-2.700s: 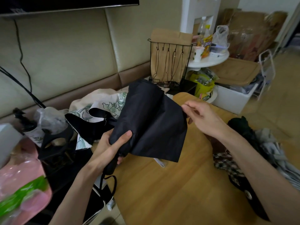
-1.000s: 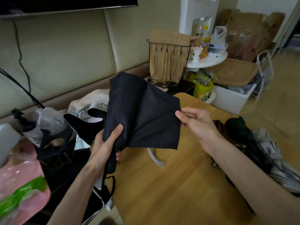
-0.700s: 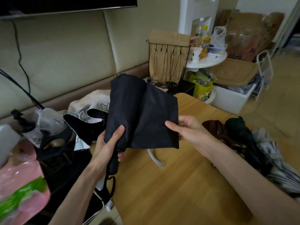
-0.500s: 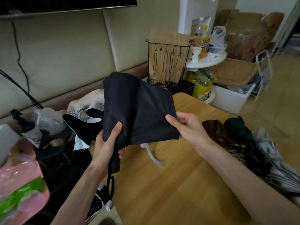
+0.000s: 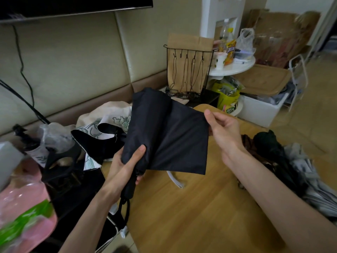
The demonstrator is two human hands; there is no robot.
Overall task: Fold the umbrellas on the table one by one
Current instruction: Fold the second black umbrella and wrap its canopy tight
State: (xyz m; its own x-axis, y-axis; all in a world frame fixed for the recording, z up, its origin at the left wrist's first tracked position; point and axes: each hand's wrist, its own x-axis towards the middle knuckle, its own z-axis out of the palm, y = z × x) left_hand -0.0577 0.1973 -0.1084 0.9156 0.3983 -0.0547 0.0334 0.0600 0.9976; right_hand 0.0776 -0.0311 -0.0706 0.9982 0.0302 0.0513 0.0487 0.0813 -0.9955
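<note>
Since half a second ago the right grip (image 5: 222,130) has slid up the free edge of the loose panel to its top corner, and the flap now stands wider and flatter. The black umbrella (image 5: 164,136) is held in the air above the tabletop (image 5: 182,216), tip away and handle (image 5: 129,189) towards the person. The left grip (image 5: 127,161) is wrapped round the bunched canopy just above the handle, thumb across the cloth. The right grip pinches the panel's corner between thumb and fingers.

The step in hand looks like smoothing one panel before wrapping it round the shaft. To do it well, keep that edge taut and lay the flap flat round the bundle in one direction only. The left thumb should lift and clamp again over each layer, so nothing bunches. More umbrellas (image 5: 273,152) lie crumpled at the right of the tabletop, not yet folded.
</note>
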